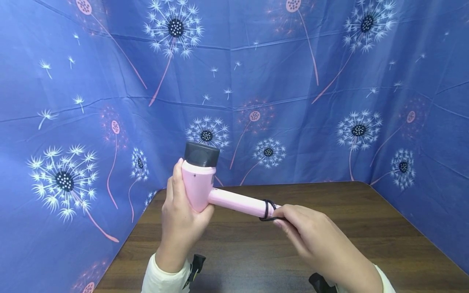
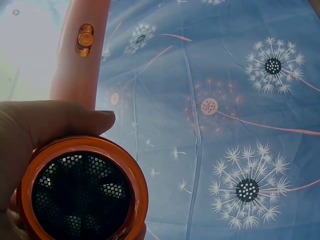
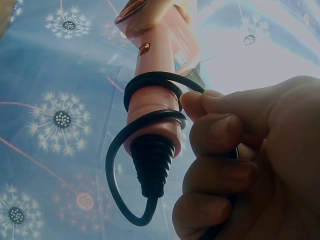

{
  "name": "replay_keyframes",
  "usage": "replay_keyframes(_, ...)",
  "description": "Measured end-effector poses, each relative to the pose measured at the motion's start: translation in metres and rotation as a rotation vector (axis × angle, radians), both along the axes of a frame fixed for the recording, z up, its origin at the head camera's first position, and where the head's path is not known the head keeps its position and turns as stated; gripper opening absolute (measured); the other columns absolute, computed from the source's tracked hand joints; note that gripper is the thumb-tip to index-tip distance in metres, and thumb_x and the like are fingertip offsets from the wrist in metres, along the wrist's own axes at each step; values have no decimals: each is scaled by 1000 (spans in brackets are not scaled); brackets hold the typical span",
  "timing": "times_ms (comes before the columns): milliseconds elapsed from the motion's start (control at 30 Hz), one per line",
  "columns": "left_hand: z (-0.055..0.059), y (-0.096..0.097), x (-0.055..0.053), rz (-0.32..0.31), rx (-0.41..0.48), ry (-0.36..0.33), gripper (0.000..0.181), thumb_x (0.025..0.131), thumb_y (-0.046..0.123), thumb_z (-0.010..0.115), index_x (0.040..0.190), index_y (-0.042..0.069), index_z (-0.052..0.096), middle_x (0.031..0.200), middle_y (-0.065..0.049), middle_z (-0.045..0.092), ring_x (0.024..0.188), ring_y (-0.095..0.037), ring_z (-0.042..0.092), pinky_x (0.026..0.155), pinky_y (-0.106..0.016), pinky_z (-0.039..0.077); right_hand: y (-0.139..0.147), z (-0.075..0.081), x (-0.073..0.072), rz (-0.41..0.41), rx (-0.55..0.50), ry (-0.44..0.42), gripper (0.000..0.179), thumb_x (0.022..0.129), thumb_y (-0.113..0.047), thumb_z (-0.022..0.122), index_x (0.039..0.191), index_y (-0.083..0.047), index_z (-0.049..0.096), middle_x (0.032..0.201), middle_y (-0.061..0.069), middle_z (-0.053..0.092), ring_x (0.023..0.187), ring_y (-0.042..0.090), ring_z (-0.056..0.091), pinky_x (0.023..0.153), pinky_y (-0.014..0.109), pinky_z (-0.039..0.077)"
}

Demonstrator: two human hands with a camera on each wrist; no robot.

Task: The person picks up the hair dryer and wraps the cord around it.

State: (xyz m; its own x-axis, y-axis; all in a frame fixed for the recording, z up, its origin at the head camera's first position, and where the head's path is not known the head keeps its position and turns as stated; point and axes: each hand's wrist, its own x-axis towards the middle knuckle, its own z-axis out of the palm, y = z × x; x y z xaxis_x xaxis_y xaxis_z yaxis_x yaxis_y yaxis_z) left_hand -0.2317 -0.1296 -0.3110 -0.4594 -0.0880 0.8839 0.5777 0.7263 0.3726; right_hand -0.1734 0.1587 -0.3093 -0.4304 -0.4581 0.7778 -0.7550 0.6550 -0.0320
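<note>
A pink hair dryer [image 1: 198, 185] with a black nozzle [image 1: 202, 154] is held up above the table, nozzle upward. My left hand [image 1: 185, 215] grips its body, the thumb lying over the round grilled air intake end [image 2: 82, 192] in the left wrist view. The handle [image 1: 238, 202] slopes down to the right. A black cord [image 3: 150, 117] loops round the handle's end in the right wrist view, below a small switch [image 3: 144, 48]. My right hand [image 1: 315, 232] pinches the cord between thumb and forefinger, with the other fingers curled round it.
A dark brown wooden table [image 1: 256, 248] lies below both hands. Blue cloth [image 1: 234, 81] printed with dandelions hangs behind the table and along both sides. Black straps [image 1: 196, 266] show at the pale sleeves [image 1: 165, 276].
</note>
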Motion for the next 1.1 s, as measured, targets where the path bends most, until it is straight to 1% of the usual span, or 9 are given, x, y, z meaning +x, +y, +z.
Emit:
replay_keyframes(100,0,0,0,0,-3,-1,122,57,11,88,164,17,28,135,-15,58,90,-34,63,67,-53,54,0,1,0,-5,-1,-23,11,96,-14,70,105,-20,67,89,-20,59,75,-5,49,68,12,41)
replay_keyframes(167,0,0,1,-2,-5,-1,123,57,11,88,164,17,28,134,-15,58,90,-34,63,67,-53,54,0,1,0,-3,-4,-22,7,99,-16,67,105,-20,67,88,-19,59,75,-5,48,68,12,41)
replay_keyframes(233,0,0,1,-4,-7,-1,123,57,11,88,164,18,28,135,-14,58,90,-33,63,67,-53,54,1,1,0,0,-8,-22,7,99,-16,67,105,-19,67,88,-19,58,74,-5,48,68,11,40)
replay_keyframes(400,1,0,1,-12,-12,-2,122,57,11,88,164,18,28,135,-13,59,89,-32,63,65,-51,54,1,3,2,-2,-17,-43,16,94,-10,71,106,-21,67,89,-20,58,75,-5,48,68,10,39)
replay_keyframes(567,1,-1,2,-31,-32,15,121,56,9,86,163,17,30,132,-13,59,87,-31,62,64,-49,54,1,3,3,-12,-13,-64,4,102,-22,65,105,-22,66,88,-21,56,75,-5,48,68,10,39)
replay_keyframes(667,2,-1,3,-50,-48,23,121,56,8,86,163,16,31,132,-13,59,88,-31,62,65,-48,54,2,3,3,-14,-12,-65,9,105,-29,59,104,-22,65,87,-21,54,75,-6,47,68,9,39)
replay_keyframes(900,3,-2,3,-79,-61,37,120,55,7,85,162,15,32,132,-11,59,91,-28,62,67,-47,55,3,3,1,16,-11,-45,12,106,-30,57,103,-21,64,86,-20,54,76,-6,48,69,9,40)
replay_keyframes(967,3,-2,2,-89,-67,41,120,56,7,85,162,15,32,130,-11,60,92,-27,62,68,-47,55,3,3,0,17,-6,-38,17,107,-33,54,103,-21,64,87,-20,54,77,-6,48,70,9,40)
replay_keyframes(1100,3,-3,2,-106,-77,26,119,57,8,85,162,17,32,129,-10,60,95,-25,62,70,-46,56,4,3,-1,19,0,-41,21,108,-36,50,103,-20,63,88,-21,55,79,-6,49,72,9,42)
